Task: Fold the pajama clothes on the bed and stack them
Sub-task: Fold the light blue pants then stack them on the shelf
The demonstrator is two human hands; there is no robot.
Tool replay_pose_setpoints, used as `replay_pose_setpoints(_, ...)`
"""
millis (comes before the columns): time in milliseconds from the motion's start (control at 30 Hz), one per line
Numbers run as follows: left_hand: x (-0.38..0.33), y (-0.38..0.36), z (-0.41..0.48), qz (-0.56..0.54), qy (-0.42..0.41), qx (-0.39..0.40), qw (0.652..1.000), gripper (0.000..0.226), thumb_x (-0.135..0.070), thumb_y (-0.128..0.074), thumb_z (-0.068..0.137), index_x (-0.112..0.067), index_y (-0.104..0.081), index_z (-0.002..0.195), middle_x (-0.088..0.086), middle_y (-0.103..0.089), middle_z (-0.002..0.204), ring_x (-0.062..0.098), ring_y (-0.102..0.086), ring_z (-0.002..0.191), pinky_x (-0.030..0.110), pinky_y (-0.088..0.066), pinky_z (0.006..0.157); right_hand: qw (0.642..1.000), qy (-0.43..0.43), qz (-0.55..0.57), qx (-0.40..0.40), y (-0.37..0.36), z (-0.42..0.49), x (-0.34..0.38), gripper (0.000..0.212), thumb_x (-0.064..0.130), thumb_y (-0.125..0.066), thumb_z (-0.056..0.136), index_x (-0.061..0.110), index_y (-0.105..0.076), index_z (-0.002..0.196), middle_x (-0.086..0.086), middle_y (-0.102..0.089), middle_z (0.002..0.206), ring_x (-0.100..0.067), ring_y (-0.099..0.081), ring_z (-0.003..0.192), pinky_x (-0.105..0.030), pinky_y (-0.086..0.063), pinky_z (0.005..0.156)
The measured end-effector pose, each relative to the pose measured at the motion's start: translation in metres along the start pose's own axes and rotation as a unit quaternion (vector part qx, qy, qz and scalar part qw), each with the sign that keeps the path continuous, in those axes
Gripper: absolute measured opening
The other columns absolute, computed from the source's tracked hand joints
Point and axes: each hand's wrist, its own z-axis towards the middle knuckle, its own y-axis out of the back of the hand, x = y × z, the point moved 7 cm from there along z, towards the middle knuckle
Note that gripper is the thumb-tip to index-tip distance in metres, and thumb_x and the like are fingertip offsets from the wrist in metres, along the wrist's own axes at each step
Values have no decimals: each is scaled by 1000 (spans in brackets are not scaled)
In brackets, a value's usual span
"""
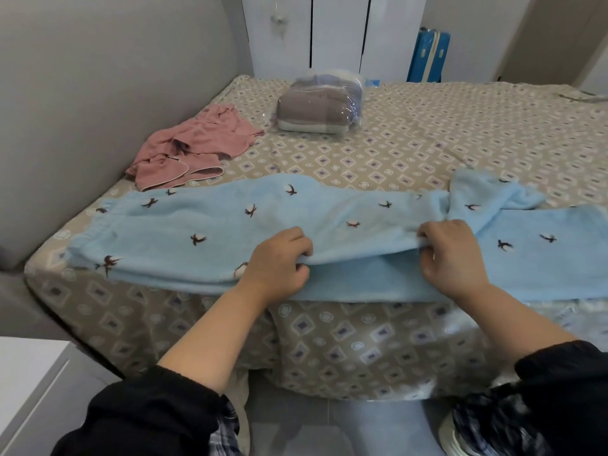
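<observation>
Head view looks down on the patterned bed (427, 133), its near edge crossed by light blue pajama pants (204, 232) spread flat. Behind them lie a crumpled pink pajama piece (194, 143) and a plastic-bagged blanket (319, 106). The left hand (279, 261) and right hand (450, 255) each pinch the pants' near fold with curled fingers.

Pajama trousers (230, 225) lay across the near edge of the bed (427, 133), waistband to the left. Left hand (279, 261) and right hand (450, 258) gripped their near edge. Behind, a crumpled garment (194, 143) lay left beside the headboard (98, 93), with a bagged bundle (319, 106) farther back.
</observation>
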Motion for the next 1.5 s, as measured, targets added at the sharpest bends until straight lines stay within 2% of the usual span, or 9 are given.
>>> replay_pose_setpoints(167,4,-34,-13,66,11,234,970,6,-18,-57,80,-18,-52,82,-4,-45,85,14,-41,77,33,-42,66,988,64,-21,136,-30,-37,19,28,5,-51,63,1,-68,84,-11,-58,60,-33,-52,51,-34,-41,52)
replay_pose_setpoints(400,-21,-47,-1,82,-11,213,974,11,-24,-55,84,-16,-48,83,-5,-44,78,16,-42,68,31,-30,56,983,18,-15,181,-36,-36,11,22,-5,-64,67,1,-65,88,-11,-57,62,-33,-51,54,-29,-28,52)
replay_pose_setpoints(600,-50,-45,10,65,-67,129,987,13,-14,-58,77,-11,-47,72,0,-45,67,17,-35,59,29,-25,50,990,-44,-30,131,-8,-37,-10,8,9,-56,69,8,-53,76,-7,-54,58,-32,-48,44,-23,-21,42)
replay_pose_setpoints(733,-49,-62,3,81,-62,166,981,21,-26,-52,89,-14,-49,72,-2,-47,68,18,-43,61,29,-27,54,974,-33,25,221,-24,-53,-10,5,11,-59,76,11,-55,78,-3,-53,64,-28,-51,57,-32,-36,50)
replay_pose_setpoints(967,-68,-79,27,44,-38,149,987,26,-30,-47,94,-15,-47,73,-2,-48,70,19,-45,59,30,-30,52,979,-59,79,179,-11,-55,-13,18,26,-44,81,11,-49,71,-3,-46,73,-20,-42,61,-33,-35,53)
replay_pose_setpoints(1133,-91,-101,55,53,-11,107,993,20,-23,-43,95,-12,-56,85,1,-48,82,23,-51,80,32,-31,57,994,-77,-24,80,14,-50,-39,36,26,-41,88,4,-64,71,-10,-56,68,-32,-52,65,-39,-41,62)
replay_pose_setpoints(1233,-102,-115,72,40,-19,88,995,27,-22,-46,94,-10,-63,110,8,-57,112,27,-50,107,38,-43,84,991,-120,-49,38,26,-49,-67,18,12,-57,84,1,-70,81,-16,-66,87,-37,-59,80,-44,-48,72)
replay_pose_setpoints(1333,-107,-134,92,54,14,109,993,46,-31,-38,99,-14,-44,141,9,-38,149,28,-28,139,44,-25,111,983,-177,-41,24,22,-46,-99,17,2,-64,85,-2,-70,100,-22,-64,111,-43,-57,101,-48,-45,87)
replay_pose_setpoints(1500,-102,-182,111,81,105,224,965,67,-51,-21,100,-13,-11,154,6,-2,162,26,10,148,54,2,116,948,-312,62,7,0,-22,-145,32,16,-48,97,3,-59,124,-18,-54,128,-35,-45,117,-37,-32,101)
